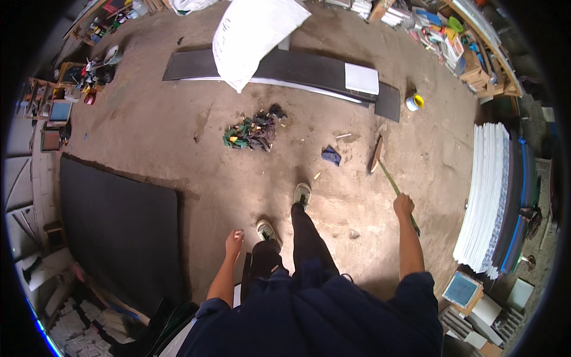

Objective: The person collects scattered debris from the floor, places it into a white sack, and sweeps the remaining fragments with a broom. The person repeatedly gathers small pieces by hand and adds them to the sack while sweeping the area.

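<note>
My right hand [404, 205] is closed round the green handle of a broom [389, 177]. Its brown head [376, 156] rests on the floor, ahead and to the right of my feet. Low at my left side hangs my left hand [234, 243], its fingers curled in; whether anything small is inside cannot be made out. A pile of dark and green scraps [253, 131] lies on the floor ahead. Between it and the broom lies a dark blue piece of cloth or scrap [331, 156].
Long black sheets [297, 66] lie ahead, under a large white bag or sheet [247, 38] and a white rectangle [361, 77]. A yellow-topped can [415, 102] stands at their right. A black mat [122, 232] covers the left floor; stacked white sheets [483, 196] stand at right.
</note>
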`<state>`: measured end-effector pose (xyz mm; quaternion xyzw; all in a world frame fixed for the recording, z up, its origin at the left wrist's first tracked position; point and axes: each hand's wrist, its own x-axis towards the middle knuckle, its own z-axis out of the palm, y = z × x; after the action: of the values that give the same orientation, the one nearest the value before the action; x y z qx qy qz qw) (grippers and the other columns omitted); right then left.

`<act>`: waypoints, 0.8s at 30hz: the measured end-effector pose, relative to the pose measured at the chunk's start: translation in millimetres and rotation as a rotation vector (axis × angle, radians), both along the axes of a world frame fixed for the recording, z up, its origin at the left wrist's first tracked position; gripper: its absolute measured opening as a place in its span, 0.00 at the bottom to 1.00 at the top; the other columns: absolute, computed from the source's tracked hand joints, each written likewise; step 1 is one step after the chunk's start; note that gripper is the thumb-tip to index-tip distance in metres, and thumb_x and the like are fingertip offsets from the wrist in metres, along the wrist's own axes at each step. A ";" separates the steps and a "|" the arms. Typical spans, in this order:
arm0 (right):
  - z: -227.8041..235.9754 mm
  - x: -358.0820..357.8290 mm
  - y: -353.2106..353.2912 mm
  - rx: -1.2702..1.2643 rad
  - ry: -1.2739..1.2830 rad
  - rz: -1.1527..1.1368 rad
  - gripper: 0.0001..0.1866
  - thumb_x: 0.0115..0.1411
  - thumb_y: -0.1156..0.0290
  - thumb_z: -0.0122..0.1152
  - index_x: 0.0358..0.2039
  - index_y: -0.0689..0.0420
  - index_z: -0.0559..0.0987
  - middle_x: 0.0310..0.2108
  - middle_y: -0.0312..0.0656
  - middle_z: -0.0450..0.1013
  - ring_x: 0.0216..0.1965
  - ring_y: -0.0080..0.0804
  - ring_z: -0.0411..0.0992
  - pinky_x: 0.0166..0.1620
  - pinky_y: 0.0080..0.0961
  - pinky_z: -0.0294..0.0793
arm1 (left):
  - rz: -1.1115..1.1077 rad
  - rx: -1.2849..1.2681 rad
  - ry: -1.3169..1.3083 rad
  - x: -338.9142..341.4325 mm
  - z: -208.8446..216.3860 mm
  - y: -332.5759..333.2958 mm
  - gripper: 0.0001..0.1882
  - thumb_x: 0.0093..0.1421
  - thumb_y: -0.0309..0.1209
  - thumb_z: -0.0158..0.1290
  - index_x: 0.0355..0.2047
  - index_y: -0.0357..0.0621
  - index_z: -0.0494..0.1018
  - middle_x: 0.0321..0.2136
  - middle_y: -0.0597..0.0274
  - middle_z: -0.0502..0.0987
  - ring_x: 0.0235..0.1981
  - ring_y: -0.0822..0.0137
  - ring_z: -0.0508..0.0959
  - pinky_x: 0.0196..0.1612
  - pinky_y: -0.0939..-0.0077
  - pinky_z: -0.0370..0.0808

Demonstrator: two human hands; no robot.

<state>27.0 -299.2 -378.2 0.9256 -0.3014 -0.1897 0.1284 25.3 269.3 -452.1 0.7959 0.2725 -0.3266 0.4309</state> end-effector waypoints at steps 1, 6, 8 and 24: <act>-2.1 11.8 -0.5 0.054 0.030 -0.055 0.09 0.51 0.70 0.45 0.25 0.59 0.75 0.24 0.46 0.72 0.29 0.41 0.73 0.30 0.33 0.72 | -0.001 -0.014 -0.032 10.9 1.6 -10.0 0.13 0.54 0.27 0.46 0.39 0.37 0.68 0.34 0.55 0.73 0.32 0.68 0.74 0.36 0.76 0.70; 1.8 62.5 28.5 0.284 0.119 -0.136 0.12 0.51 0.71 0.43 0.30 0.61 0.75 0.30 0.50 0.72 0.35 0.45 0.71 0.36 0.37 0.71 | 0.053 -0.027 -0.143 24.2 1.9 -42.3 0.12 0.53 0.27 0.47 0.39 0.39 0.69 0.31 0.56 0.74 0.30 0.68 0.74 0.35 0.77 0.70; 5.8 76.1 54.2 0.426 0.108 -0.115 0.12 0.51 0.71 0.43 0.33 0.58 0.75 0.30 0.52 0.72 0.35 0.47 0.71 0.38 0.39 0.69 | 0.088 0.012 -0.176 24.9 5.4 -54.1 0.11 0.52 0.27 0.48 0.37 0.40 0.70 0.27 0.58 0.74 0.27 0.70 0.74 0.32 0.79 0.70; 53.8 181.5 51.5 0.149 -0.113 0.379 0.07 0.48 0.72 0.50 0.27 0.57 0.75 0.19 0.44 0.72 0.23 0.38 0.73 0.26 0.32 0.72 | 0.327 0.106 -0.276 27.7 22.6 -22.9 0.10 0.53 0.27 0.47 0.36 0.39 0.71 0.28 0.59 0.74 0.27 0.72 0.74 0.32 0.80 0.71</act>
<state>208.5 -247.7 -324.4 0.9817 -0.1140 -0.1319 0.0761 53.0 246.3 -429.5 0.7997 0.3534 -0.1257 0.4688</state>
